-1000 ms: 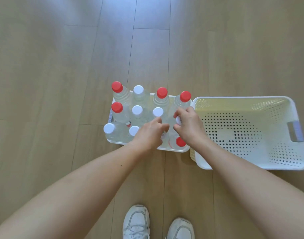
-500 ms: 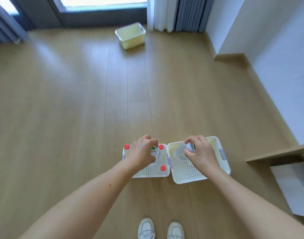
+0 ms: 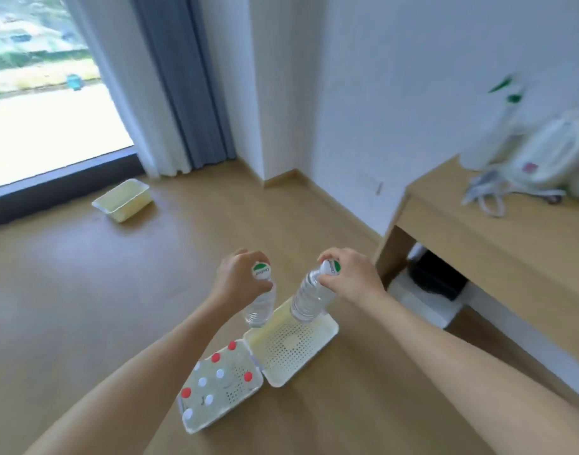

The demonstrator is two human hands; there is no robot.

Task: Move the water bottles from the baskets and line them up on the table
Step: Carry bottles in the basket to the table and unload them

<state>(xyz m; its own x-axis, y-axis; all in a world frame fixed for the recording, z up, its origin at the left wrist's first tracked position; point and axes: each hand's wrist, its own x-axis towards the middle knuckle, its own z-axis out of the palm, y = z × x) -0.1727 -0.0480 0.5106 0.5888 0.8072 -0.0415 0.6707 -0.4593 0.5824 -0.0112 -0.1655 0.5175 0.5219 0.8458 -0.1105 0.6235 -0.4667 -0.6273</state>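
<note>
Wood floor (image 3: pixel 84 290) everywhere, white walls, a grey curtain (image 3: pixel 186 93) by the big window (image 3: pixel 45 93), and a light wooden table (image 3: pixel 511 257) off to the right with blurry white stuff on it, maybe bags. The left hand (image 3: pixel 238 284) fingers are wrapped round the neck of the left bottle (image 3: pixel 260 305), and the right hand (image 3: pixel 353 277) pinches the right bottle (image 3: pixel 307 302) at its cap. Both hang cap up with the long axis near vertical, the right one leaning a bit, over the far end of the empty basket (image 3: pixel 291 348). Right up against it, the full basket (image 3: pixel 225 408) holds upright red- and white-capped bottles.
</note>
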